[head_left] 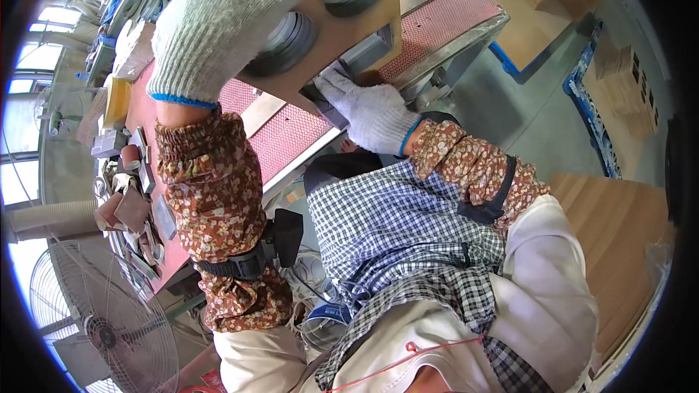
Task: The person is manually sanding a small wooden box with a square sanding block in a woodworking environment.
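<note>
Seen from above, a person's two hands in pale knit gloves work at a brown wooden panel (336, 38), which sits at the top of the view on a surface (295, 133) covered in pinkish-red textured material. Two round, dark-lined openings show in the panel. The left hand (212, 25) lies over its left side, thumb stretched across toward the openings and spread away from the palm; the other fingers run past the top edge, so its grip cannot be told. The right hand (375, 113) is at the near edge, fingers extended beside a rectangular cutout (370, 49); whether they are clamped on anything is unclear. Floral sleeves (211, 196) cover both forearms, above a checked apron (408, 225). At lower left stands a large fan (102, 331); at far right, a stack of boards (628, 94).
</note>
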Action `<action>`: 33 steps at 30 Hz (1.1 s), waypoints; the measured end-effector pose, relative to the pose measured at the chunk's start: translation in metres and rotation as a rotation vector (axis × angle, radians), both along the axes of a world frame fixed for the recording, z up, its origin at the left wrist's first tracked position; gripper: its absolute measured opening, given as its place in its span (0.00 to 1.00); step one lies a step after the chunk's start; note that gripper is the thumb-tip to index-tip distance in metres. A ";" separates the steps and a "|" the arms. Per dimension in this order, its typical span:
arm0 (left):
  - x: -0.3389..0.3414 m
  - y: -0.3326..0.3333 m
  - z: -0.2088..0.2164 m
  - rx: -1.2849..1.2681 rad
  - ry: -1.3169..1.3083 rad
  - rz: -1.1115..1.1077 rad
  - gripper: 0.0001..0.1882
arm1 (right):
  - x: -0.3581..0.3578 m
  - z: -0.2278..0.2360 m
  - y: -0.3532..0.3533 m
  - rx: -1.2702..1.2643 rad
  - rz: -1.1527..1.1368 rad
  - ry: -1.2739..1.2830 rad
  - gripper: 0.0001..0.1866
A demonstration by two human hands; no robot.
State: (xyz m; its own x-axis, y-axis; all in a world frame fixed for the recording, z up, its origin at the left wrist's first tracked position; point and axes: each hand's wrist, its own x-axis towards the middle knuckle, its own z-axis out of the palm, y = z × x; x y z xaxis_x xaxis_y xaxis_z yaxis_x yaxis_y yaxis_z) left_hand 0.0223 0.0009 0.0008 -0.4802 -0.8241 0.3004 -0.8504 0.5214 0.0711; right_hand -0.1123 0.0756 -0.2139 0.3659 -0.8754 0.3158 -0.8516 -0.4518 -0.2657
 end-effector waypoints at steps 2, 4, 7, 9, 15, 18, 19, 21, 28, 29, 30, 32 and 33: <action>0.001 -0.003 -0.003 -0.005 0.025 0.018 0.38 | -0.031 0.003 -0.016 0.167 -0.074 -0.030 0.35; -0.003 -0.002 0.000 -0.015 0.053 0.036 0.39 | -0.073 -0.030 -0.048 0.006 -0.060 -0.250 0.33; -0.006 0.003 0.002 -0.012 0.088 0.056 0.35 | -0.015 -0.006 -0.010 0.153 -0.073 -0.084 0.27; -0.011 0.006 0.005 -0.012 0.113 0.057 0.33 | -0.010 -0.003 -0.005 0.075 0.026 -0.065 0.27; -0.010 0.010 0.008 -0.015 0.124 0.056 0.33 | -0.009 -0.017 -0.009 0.149 -0.101 -0.026 0.40; -0.009 0.011 0.008 -0.011 0.140 0.057 0.33 | -0.002 -0.024 0.000 0.031 0.005 -0.018 0.40; -0.007 0.014 0.009 -0.017 0.141 0.067 0.33 | -0.020 -0.011 -0.010 0.073 0.019 -0.021 0.39; -0.020 0.021 0.014 -0.018 0.159 0.028 0.33 | -0.066 -0.071 -0.051 -0.351 -0.069 -0.287 0.36; -0.013 0.030 0.033 0.240 0.300 0.006 0.33 | -0.022 -0.018 -0.004 0.027 -0.016 -0.111 0.36; -0.009 0.025 0.028 0.202 0.273 0.013 0.33 | -0.041 -0.024 -0.021 -0.154 -0.052 -0.140 0.36; -0.005 0.021 0.021 0.170 0.250 0.022 0.33 | -0.048 -0.028 -0.024 -0.164 -0.101 -0.181 0.36; -0.002 0.007 0.006 0.096 0.204 0.031 0.33 | -0.026 -0.027 -0.013 0.045 -0.123 -0.105 0.36; -0.003 0.003 0.002 0.063 0.179 0.027 0.33 | -0.001 -0.021 0.004 0.272 -0.101 0.010 0.36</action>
State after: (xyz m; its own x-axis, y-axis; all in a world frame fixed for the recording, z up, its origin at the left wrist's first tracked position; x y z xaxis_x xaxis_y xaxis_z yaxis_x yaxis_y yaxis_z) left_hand 0.0195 0.0040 0.0027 -0.4011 -0.8559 0.3263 -0.8351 0.4881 0.2538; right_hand -0.1136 0.0801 -0.2352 0.2746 -0.9596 0.0614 -0.8919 -0.2781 -0.3568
